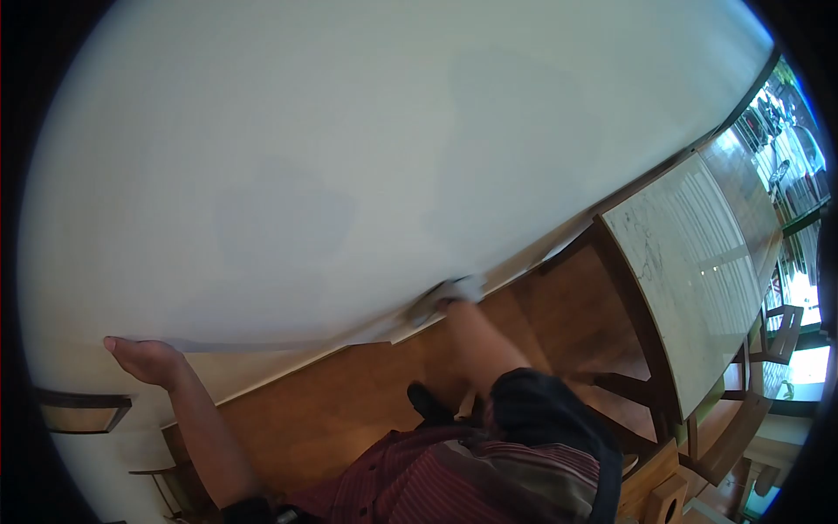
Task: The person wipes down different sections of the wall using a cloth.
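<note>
A large, smooth white surface [393,157] fills most of the view, with shadows on it and a lower edge that bends. At the left end of this edge is my left hand [147,360], touching or very near it. Its thumb side shows, but its other fingers are hidden. My right hand [448,305] is at the lower edge, right of centre, blurred and partly covered. It is closed on a grey-white cloth [464,288], which lies against the white surface.
A marble-topped table [685,271] with a dark wooden frame stands at the right, with wooden chairs [729,437] beside it. Brown floor [323,410] lies below, where a dark shoe [428,403] shows. A framed object [83,412] is at lower left. Bright windows are at far right.
</note>
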The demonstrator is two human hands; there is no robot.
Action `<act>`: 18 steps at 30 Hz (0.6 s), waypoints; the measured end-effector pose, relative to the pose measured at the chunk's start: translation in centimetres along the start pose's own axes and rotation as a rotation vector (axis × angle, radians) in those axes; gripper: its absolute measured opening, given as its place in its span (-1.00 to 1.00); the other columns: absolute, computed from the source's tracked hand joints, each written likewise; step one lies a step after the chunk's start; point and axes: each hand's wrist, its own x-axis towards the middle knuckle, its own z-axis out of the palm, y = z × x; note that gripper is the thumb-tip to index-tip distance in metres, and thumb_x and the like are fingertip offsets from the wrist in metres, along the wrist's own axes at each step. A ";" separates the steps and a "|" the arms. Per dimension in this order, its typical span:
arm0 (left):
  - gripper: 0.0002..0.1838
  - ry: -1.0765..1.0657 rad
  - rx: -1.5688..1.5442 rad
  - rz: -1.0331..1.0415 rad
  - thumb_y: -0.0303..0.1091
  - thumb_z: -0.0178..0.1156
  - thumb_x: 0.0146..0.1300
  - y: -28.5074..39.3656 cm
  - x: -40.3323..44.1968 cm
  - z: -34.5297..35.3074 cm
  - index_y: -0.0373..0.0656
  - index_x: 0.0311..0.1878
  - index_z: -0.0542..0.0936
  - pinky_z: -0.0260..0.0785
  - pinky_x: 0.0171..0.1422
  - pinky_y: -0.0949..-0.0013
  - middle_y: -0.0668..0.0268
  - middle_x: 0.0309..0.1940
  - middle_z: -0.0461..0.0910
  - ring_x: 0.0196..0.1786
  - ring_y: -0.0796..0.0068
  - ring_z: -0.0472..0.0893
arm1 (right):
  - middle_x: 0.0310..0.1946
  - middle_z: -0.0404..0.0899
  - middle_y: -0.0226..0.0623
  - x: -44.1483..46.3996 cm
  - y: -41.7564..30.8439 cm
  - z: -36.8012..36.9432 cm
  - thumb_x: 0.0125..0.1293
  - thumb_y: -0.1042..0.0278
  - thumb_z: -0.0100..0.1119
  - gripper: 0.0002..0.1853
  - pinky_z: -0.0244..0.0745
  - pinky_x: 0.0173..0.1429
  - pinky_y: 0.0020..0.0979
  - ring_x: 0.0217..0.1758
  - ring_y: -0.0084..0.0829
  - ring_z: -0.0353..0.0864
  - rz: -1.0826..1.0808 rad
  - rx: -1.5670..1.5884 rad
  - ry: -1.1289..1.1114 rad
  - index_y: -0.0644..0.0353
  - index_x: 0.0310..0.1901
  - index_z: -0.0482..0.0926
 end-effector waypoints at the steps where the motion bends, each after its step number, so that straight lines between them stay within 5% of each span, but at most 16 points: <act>1: -0.28 0.003 0.001 -0.009 0.08 -0.32 0.66 0.5 -0.2 0.2 -0.51 0.32 0.43 0.33 0.46 0.17 -0.11 0.32 0.49 0.31 0.07 0.51 | 0.42 0.43 0.00 2.7 0.1 -3.7 0.48 -0.12 0.17 -0.28 0.17 0.57 -0.04 0.49 0.01 0.36 -0.022 -0.005 0.109 0.26 0.46 0.37; 7: -0.33 0.150 0.066 -0.047 0.05 -0.28 0.66 -2.1 0.2 -0.3 -0.45 0.33 0.45 0.40 0.40 0.17 -0.06 0.28 0.53 0.26 0.11 0.56 | 0.42 0.42 -0.01 14.7 -0.2 -26.3 0.46 -0.14 0.18 -0.27 0.17 0.57 -0.02 0.49 0.00 0.35 -0.097 0.018 0.679 0.23 0.46 0.37; 10: -0.35 0.103 -0.027 -0.136 0.08 -0.23 0.63 -0.5 0.3 -0.6 -0.36 0.29 0.50 0.45 0.34 0.16 0.01 0.23 0.56 0.22 0.15 0.58 | 0.42 0.42 -0.01 17.1 1.3 -31.7 0.46 -0.14 0.19 -0.27 0.16 0.57 -0.02 0.49 0.00 0.35 -0.106 0.095 0.830 0.22 0.46 0.37; 13: -0.37 0.217 -0.022 -0.198 0.13 -0.16 0.57 -0.2 0.5 -0.6 -0.29 0.24 0.53 0.50 0.26 0.12 0.06 0.17 0.58 0.17 0.17 0.59 | 0.42 0.42 -0.02 17.3 4.8 -30.8 0.45 -0.15 0.19 -0.27 0.16 0.58 -0.01 0.49 0.00 0.34 -0.089 0.134 0.897 0.21 0.46 0.38; 16: -0.35 0.159 0.474 0.056 0.17 -0.14 0.53 0.2 0.3 -0.3 -0.28 0.24 0.53 0.51 0.25 0.10 0.06 0.18 0.57 0.15 0.16 0.59 | 0.42 0.42 -0.02 15.4 8.8 -23.3 0.45 -0.16 0.20 -0.26 0.16 0.58 0.00 0.49 0.00 0.34 -0.027 0.116 0.894 0.20 0.46 0.38; 18: -0.34 0.197 0.089 -0.073 0.16 -0.18 0.55 1.1 -0.2 0.4 -0.27 0.26 0.53 0.53 0.27 0.10 0.05 0.24 0.54 0.17 0.13 0.60 | 0.42 0.42 -0.03 12.1 11.1 -15.4 0.44 -0.16 0.20 -0.26 0.16 0.58 0.00 0.50 0.00 0.33 0.038 0.086 0.831 0.19 0.46 0.38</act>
